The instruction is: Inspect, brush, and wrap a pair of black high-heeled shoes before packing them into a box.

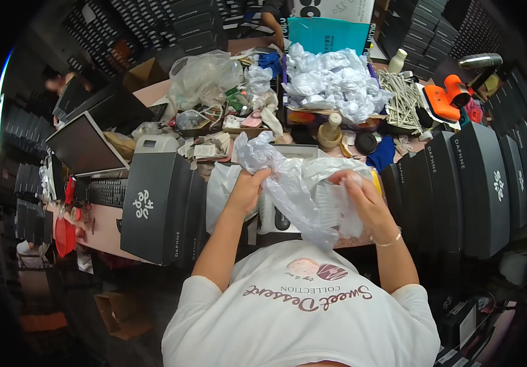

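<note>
1. White T-shirt (300,318) nearest, below crumpled tissue paper (294,183).
2. Left hand (246,191) at paper's left edge, fingers curled shut on it.
3. Right hand (361,199) at paper's right edge, fingers closed, pinching it.
4. Black boxes (459,183) right of paper.

Left hand (249,188) and right hand (361,197) raised, fingers curled, gripping.

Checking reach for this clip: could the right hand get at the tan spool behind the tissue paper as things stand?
Probably not at once: the right hand is gripping the white tissue paper, which also lies between it and the tan spool.
</note>
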A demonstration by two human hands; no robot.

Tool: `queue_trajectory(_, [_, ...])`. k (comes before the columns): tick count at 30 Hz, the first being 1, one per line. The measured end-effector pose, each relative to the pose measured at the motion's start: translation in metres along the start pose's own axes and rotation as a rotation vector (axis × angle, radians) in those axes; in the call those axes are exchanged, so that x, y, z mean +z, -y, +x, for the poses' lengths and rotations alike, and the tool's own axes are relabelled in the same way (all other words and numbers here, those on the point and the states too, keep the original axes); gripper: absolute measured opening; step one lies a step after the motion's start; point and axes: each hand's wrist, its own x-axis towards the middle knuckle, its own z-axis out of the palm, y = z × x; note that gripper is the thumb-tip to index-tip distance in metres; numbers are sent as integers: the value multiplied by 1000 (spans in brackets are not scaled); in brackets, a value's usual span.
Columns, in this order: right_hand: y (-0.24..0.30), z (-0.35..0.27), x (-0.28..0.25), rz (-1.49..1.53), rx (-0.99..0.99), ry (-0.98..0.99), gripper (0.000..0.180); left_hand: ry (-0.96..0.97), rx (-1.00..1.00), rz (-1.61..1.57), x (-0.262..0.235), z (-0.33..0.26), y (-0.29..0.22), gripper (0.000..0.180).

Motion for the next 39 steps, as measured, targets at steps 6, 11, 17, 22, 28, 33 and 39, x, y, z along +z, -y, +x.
queue_trajectory(6, [-11,61,44,42,-16,51,46,264,-46,-239,61,-25,-23,41])
queue_trajectory(11, [-3,61,55,-157,-68,160,29,-52,157,53,58,-18,-9,41])
queue_trajectory(17, [-32,40,48,-355,-203,-129,24,-114,158,129,47,-17,1,28])
queue_trajectory(22, [-10,17,14,332,81,-53,20,21,28,-85,34,-10,-22,31])
queue_trajectory(28, [-6,53,50,-298,-325,-329,34,339,-125,48,53,-1,-38,42])
queue_trajectory(33, [-50,45,42,197,-18,-125,30,221,210,707,52,-10,-37,34])
queue_trajectory(39, [-42,49,37,-164,-155,-338,20,176,-165,-662,31,-25,-28,37])
